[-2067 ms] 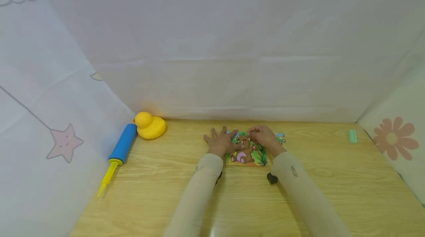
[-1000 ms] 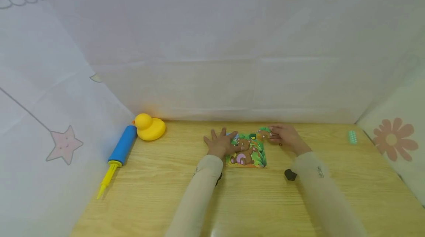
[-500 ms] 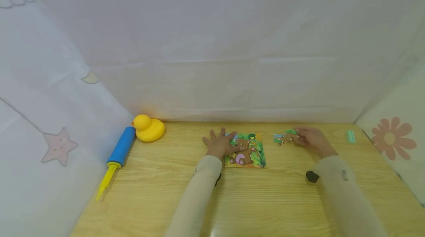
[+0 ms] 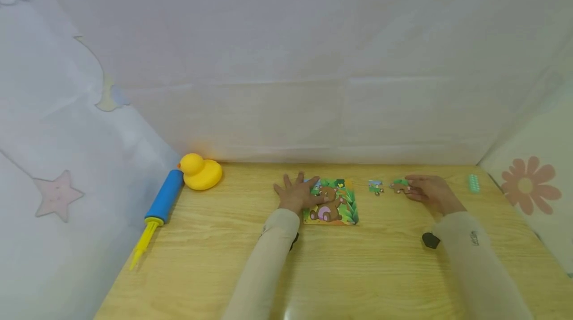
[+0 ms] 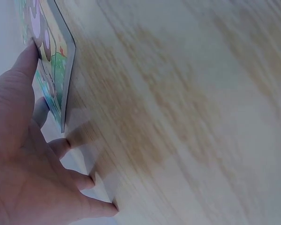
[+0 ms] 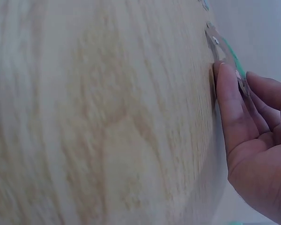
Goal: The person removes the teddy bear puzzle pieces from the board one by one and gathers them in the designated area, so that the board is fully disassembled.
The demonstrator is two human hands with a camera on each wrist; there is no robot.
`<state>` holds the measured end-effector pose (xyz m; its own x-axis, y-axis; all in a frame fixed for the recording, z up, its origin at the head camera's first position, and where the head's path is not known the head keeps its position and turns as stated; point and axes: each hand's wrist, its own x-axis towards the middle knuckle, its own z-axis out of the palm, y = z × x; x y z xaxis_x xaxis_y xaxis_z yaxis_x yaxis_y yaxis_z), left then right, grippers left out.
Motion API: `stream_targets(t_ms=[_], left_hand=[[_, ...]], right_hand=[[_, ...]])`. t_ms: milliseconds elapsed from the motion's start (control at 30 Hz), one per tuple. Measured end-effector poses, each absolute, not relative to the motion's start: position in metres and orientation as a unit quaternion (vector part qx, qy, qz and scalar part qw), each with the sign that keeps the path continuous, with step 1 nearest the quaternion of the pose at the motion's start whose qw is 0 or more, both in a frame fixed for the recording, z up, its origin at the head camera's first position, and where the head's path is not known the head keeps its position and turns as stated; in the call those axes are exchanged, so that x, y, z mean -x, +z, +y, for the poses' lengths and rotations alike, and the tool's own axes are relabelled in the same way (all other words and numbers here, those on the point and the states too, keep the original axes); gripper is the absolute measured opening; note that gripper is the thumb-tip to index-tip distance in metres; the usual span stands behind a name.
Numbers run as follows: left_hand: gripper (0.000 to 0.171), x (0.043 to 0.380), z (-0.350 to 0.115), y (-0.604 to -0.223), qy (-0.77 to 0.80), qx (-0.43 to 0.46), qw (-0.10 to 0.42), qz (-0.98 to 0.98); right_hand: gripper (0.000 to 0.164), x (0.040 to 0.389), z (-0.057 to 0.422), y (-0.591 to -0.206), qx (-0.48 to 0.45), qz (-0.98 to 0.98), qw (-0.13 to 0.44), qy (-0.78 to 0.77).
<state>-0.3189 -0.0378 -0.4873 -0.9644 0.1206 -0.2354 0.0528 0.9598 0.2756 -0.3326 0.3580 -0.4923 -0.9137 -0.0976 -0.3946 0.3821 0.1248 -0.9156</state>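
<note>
A bear puzzle (image 4: 333,213) lies flat on the wooden table in the head view. My left hand (image 4: 295,195) spreads its fingers across the puzzle's left side. In the left wrist view, the thumb rests on the picture and other fingertips (image 5: 91,180) touch the table beside the board edge. To the right, my right hand (image 4: 433,192) pinches a brown and green puzzle piece (image 4: 400,185) between thumb and fingers. That piece tilts up off the tabletop in the right wrist view (image 6: 228,49). Another small puzzle piece (image 4: 376,187) lies between the board and the right hand.
A yellow rubber duck (image 4: 202,173) sits at the back left, next to a blue and yellow hand pump (image 4: 164,199). A small mint-green object (image 4: 473,183) lies near the right edge. A pale cloth backdrop (image 4: 286,86) rises behind the table (image 4: 340,270).
My right hand has moved right from the puzzle, bringing the brown and green piece away and uncovering the board's upper right part. My left hand has stayed in place.
</note>
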Motion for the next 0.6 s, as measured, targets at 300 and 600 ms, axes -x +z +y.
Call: stream_targets(t_ms=[300,600], left_hand=[[0.073,0.320,-0.038,-0.489,0.130,-0.040,0.125,0.983],[0.074,0.319,-0.038,-0.487,0.131,-0.042,0.119,0.983]], right_hand=[[0.055,0.335,0.356,-0.485,-0.081,0.792,0.171,-0.581],[0.060,0.334,0.355,-0.472,-0.066,0.845,0.156,-0.507]])
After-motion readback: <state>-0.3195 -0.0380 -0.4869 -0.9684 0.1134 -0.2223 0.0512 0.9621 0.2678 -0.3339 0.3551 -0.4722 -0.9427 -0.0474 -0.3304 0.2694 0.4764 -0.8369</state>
